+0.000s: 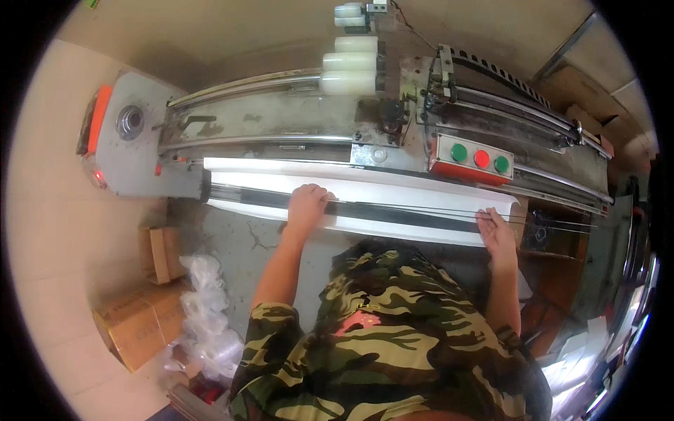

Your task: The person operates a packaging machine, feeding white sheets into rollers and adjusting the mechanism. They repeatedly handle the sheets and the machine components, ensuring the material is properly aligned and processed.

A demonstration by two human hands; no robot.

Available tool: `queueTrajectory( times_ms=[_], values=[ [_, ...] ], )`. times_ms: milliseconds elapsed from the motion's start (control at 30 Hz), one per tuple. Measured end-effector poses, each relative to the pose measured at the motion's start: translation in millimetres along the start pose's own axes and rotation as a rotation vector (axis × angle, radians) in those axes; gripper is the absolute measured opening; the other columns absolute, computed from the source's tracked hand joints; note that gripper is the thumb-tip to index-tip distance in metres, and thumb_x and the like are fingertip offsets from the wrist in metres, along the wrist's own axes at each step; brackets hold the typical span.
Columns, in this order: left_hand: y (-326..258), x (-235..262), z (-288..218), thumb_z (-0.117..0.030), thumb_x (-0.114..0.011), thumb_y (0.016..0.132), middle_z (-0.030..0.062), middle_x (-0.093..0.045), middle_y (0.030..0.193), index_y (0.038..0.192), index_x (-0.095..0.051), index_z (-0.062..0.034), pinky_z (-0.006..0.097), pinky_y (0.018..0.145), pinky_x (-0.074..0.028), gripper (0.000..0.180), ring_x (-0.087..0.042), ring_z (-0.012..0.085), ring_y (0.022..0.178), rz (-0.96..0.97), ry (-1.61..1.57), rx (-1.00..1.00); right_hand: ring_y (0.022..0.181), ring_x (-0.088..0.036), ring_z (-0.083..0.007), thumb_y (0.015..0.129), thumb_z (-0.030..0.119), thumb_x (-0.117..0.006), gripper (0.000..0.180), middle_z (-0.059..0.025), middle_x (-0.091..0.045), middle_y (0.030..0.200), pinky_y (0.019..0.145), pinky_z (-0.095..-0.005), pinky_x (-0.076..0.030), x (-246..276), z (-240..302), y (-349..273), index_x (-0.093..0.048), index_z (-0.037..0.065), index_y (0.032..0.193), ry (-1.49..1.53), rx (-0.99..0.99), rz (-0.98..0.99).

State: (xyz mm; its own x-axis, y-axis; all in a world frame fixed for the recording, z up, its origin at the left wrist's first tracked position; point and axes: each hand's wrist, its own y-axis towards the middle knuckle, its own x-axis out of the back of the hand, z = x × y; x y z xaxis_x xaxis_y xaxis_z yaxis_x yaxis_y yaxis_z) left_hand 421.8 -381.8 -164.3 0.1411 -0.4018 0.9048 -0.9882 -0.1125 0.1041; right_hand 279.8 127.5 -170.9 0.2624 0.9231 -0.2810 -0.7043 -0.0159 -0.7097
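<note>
Long thin dark rods (414,217) lie as a bundle along a white sheet-lined trough (274,168) at the front of a machine. My left hand (307,209) is closed over the rods left of the middle, knuckles up. Further right, my right hand (497,233) has its fingers curled around the rods, near the trough's right end. Between my hands a few rods stand apart from the bundle, and their thin ends reach past my right hand. At the left, the rods run up to a dark round opening (206,188) beside the grey machine housing (144,140).
Behind the trough stand a control box (472,158) with green and red buttons, metal guide rails (267,142) and white rollers (349,82). At the lower left are cardboard boxes (140,324) and clear plastic wrap (208,309). A wooden cabinet (554,281) stands at the right.
</note>
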Motion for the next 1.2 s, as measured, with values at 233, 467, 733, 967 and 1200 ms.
queueTrajectory(
  times_ms=[233, 467, 733, 967, 1200],
  values=[
    [16.2, -3.5, -4.5, -0.011, -0.071, 0.079, 0.0078, -0.069, 0.095, 0.093, -0.072, -0.0124, 0.046, 0.085, -0.05, 0.015, -0.065, 0.0294, 0.096, -0.182, 0.1, -0.101, 0.097, -0.071, -0.0265, 0.101, 0.021, -0.062, 0.024, -0.0191, -0.071, 0.103, 0.083, -0.032, -0.061, 13.6, 9.1, 8.1, -0.062, -0.003, 0.107, 0.076, 0.018, 0.029],
    [19.8, -3.6, -16.2, -0.02, -0.074, 0.082, 0.0057, -0.068, 0.085, 0.092, -0.074, -0.0134, 0.042, 0.074, -0.052, 0.012, -0.066, 0.0288, 0.082, 0.004, 0.198, -0.047, 0.098, -0.071, -0.0289, 0.101, 0.026, -0.064, 0.03, -0.022, -0.07, 0.104, 0.083, -0.0335, -0.061, 17.6, 9.8, 19.8, -0.057, -0.004, 0.105, 0.105, 0.051, -0.087],
    [24.8, 44.6, -52.2, -0.039, -0.067, 0.091, 0.0069, -0.072, 0.087, 0.089, -0.077, -0.0132, 0.042, 0.074, -0.053, 0.028, -0.068, 0.0311, 0.083, 0.154, -0.149, 0.067, 0.101, -0.07, -0.0294, 0.098, 0.027, -0.069, 0.04, -0.0241, -0.069, 0.105, 0.086, -0.0344, -0.059, -3.0, 15.3, -9.6, -0.055, -0.008, 0.114, 0.147, 0.119, 0.014],
    [34.5, 71.2, -30.6, -0.033, -0.068, 0.09, 0.0062, -0.07, 0.081, 0.084, -0.076, -0.0137, 0.043, 0.068, -0.051, 0.021, -0.066, 0.0314, 0.079, 0.079, -0.163, -0.023, 0.094, -0.069, -0.0283, 0.085, 0.024, -0.08, 0.041, -0.0134, -0.07, 0.105, 0.08, -0.0397, -0.057, -170.6, 2.7, -124.6, -0.066, 0.003, 0.117, -1.227, 0.902, 0.05],
    [75.7, 127.0, 20.4, -0.012, -0.081, 0.077, 0.004, -0.069, 0.074, 0.081, -0.074, -0.0092, 0.035, 0.064, -0.048, 0.009, -0.061, 0.0224, 0.071, -0.129, -0.401, -0.135, 0.096, -0.067, -0.0346, 0.092, 0.045, -0.068, 0.041, -0.0135, -0.071, 0.105, 0.083, -0.0448, -0.052, -331.0, 15.1, -120.0, -0.07, 0.011, 0.115, -1.695, 0.924, 0.543]
  ],
)
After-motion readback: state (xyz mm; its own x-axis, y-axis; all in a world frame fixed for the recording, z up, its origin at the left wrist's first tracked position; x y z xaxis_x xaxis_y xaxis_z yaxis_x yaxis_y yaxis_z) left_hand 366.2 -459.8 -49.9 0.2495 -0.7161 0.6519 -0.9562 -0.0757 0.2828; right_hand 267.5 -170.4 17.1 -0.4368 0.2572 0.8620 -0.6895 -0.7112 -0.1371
